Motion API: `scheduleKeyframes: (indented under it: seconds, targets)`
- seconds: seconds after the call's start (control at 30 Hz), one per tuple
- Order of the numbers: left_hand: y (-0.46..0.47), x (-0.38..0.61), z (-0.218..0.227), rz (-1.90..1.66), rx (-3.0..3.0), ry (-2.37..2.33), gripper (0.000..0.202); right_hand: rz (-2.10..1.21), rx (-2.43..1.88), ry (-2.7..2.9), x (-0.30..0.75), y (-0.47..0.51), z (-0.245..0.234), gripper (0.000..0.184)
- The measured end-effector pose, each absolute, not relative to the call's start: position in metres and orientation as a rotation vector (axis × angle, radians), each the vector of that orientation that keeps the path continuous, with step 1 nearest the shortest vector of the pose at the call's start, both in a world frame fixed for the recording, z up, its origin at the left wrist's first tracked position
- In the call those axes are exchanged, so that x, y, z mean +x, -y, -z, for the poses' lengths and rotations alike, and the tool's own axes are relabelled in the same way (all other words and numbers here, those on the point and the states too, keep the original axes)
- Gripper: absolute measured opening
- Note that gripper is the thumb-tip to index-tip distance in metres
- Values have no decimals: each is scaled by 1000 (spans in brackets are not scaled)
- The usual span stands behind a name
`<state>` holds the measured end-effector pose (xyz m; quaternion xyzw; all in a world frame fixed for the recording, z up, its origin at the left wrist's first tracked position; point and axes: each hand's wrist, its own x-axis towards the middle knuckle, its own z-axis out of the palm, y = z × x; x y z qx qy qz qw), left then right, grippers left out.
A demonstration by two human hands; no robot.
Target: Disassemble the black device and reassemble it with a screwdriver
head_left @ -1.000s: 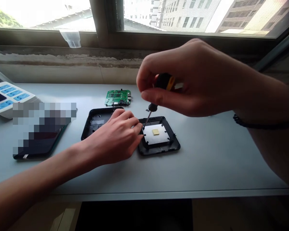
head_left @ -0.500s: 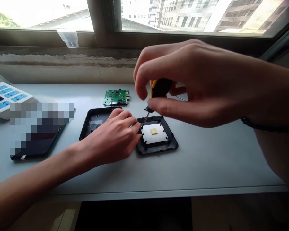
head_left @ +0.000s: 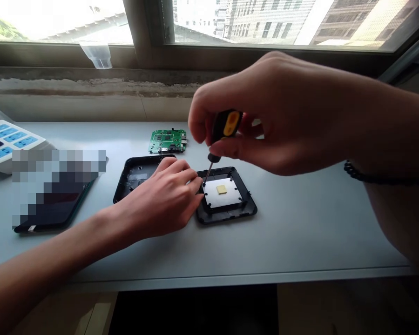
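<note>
My right hand (head_left: 265, 116) grips a black and yellow screwdriver (head_left: 226, 128), its shaft slanting down to the left. The tip meets the far left corner of a silver metal plate (head_left: 226, 197) with a small yellowish pad (head_left: 221, 190) on it. That plate sits inside a black plastic case half (head_left: 249, 211). With curled fingers, my left hand (head_left: 174, 195) holds the left edge of this case half; its fingertips are partly hidden. Under and behind the left hand lies another black case half (head_left: 125, 179), partly covered. A green circuit board (head_left: 167, 141) rests farther back.
A dark phone-like device (head_left: 56, 209), partly blurred out, lies on the left of the white table (head_left: 300, 242). Behind it stands a white power strip (head_left: 12, 139) with blue sockets. A windowsill and window (head_left: 265, 28) border the far side, with a translucent plastic piece (head_left: 97, 55) hanging there.
My right hand has turned the screwdriver, so its handle now shows a yellow face, and the fingers have curled in more. The left hand and case half keep their places.
</note>
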<state>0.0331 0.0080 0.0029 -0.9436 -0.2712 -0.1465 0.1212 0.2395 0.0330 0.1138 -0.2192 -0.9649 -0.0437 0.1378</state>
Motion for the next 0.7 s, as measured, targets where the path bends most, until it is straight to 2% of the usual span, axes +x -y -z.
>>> scheduleKeyframes:
  seconds: [0.1,0.27,0.5,0.63,0.7]
  targets:
    - [-8,32,-3,437,-2742,783,34,275,-560,2778,239,-33,-115,11]
    - [-8,33,-2,420,-2732,800,34,397,-585,2799,236,-30,-116,21]
    - [-8,33,-4,400,-2756,816,34,275,-778,2720,235,-30,-114,26]
    - [-5,33,-7,430,-2804,883,35,128,-768,2792,242,-33,-115,8]
    - [-2,34,-9,437,-2843,944,41,57,-698,2823,246,-36,-116,20]
